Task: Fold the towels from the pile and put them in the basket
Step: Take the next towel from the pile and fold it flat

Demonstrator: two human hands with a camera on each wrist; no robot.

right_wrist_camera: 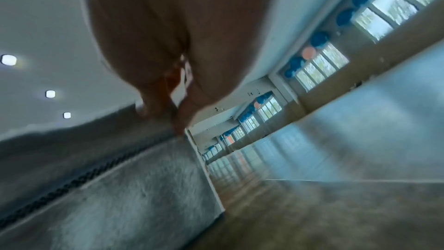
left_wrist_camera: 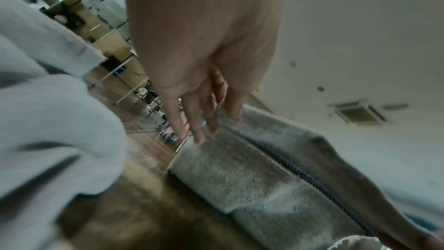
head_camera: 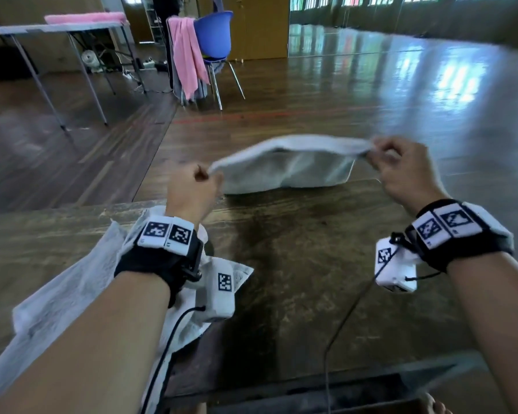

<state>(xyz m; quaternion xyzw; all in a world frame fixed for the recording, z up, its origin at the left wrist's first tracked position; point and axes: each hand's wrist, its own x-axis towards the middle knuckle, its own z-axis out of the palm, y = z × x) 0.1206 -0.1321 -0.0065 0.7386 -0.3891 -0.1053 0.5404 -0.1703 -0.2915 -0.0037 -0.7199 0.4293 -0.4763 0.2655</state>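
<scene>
A pale grey towel hangs stretched between both hands above the far part of the wooden table, its lower part resting on the tabletop. My left hand pinches its left corner and my right hand pinches its right corner. In the left wrist view the fingers lie along the towel edge. The right wrist view, blurred, shows fingers at the towel corner. A pile of white towels lies under my left forearm. No basket is in view.
Beyond the table's far edge is open wooden floor. A blue chair draped with a pink cloth stands at the back, beside a folding table carrying a pink towel. Cables run from both wrist cameras toward me.
</scene>
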